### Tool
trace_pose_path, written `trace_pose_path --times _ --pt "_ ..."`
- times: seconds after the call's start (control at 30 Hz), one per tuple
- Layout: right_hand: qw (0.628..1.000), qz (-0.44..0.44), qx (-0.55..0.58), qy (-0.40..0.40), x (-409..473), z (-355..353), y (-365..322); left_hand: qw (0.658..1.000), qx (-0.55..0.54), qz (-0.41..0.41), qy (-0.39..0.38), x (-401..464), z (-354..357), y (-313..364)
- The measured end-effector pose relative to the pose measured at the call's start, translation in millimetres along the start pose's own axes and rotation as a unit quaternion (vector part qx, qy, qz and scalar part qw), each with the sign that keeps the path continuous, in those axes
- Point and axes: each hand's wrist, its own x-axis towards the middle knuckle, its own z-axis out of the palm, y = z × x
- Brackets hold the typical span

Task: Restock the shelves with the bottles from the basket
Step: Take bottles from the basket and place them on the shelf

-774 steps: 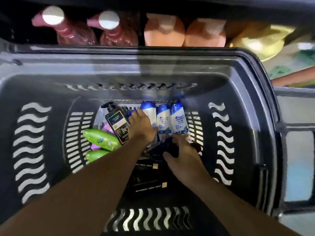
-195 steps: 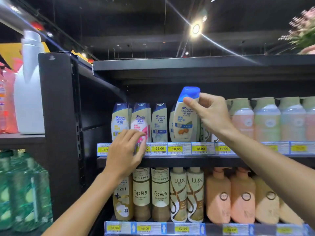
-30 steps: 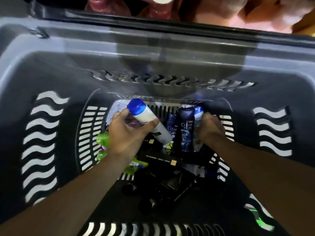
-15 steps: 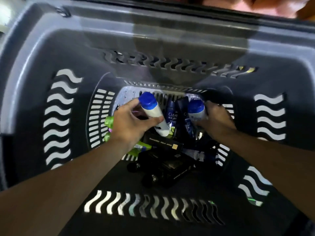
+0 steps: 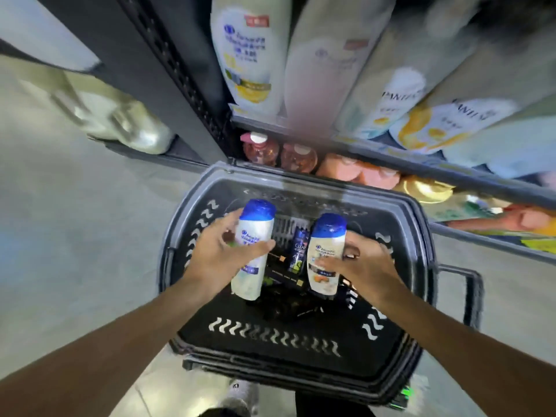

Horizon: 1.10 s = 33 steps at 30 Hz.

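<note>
Head view, looking down over the basket, dark grey plastic, standing on the floor right against the foot of the shelves

Left hand: grip curled round a white shampoo bottle with blue cap, thumb across the front label, fingers behind. Bottle roughly upright, cap up, held above the basket's left half

Right hand: grip curled round a second white bottle with blue cap, fingers laid across the lower label, thumb side behind the bottle. Also roughly upright, cap up, held above the right half of the basket. The two bottles are near each other but apart

Between them, down in the basket: a dark CLEAR bottle standing at the far wall. Below it a heap of black packages on the basket floor; details too dark to tell

Shelves: bottom level holds two pink bottles with white caps and orange-pink bottles to their right. Level above carries large white bottles and pale Pantene bottles, blurred

Basket handle projects on the right side. Near bottom edge a grey shoe on the floor
</note>
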Motion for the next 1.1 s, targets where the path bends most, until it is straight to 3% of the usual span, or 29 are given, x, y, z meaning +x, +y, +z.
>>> trace_pose_path --times 0.37,0.57,0.7,0.83,1.1 --pt "0.989 -0.092 0.113 0.032 -160 -33 -164 0.994 -0.103 0.015 -0.035 -164 -87 184" --pt "0.969 -0.096 0.222 0.052 -258 -53 -252 0.991 -0.124 0.0 -0.047 -249 -110 253" --pt "0.963 -0.134 0.229 0.045 -314 -68 -297 0.985 -0.15 0.007 -0.087 -294 -130 289" --pt "0.959 -0.163 0.225 0.046 -354 -81 -331 0.975 -0.186 0.044 -0.113 -324 -145 324" --pt "0.949 -0.245 0.177 0.094 -410 -110 -381 0.967 -0.149 0.165 -0.125 -366 -154 396"
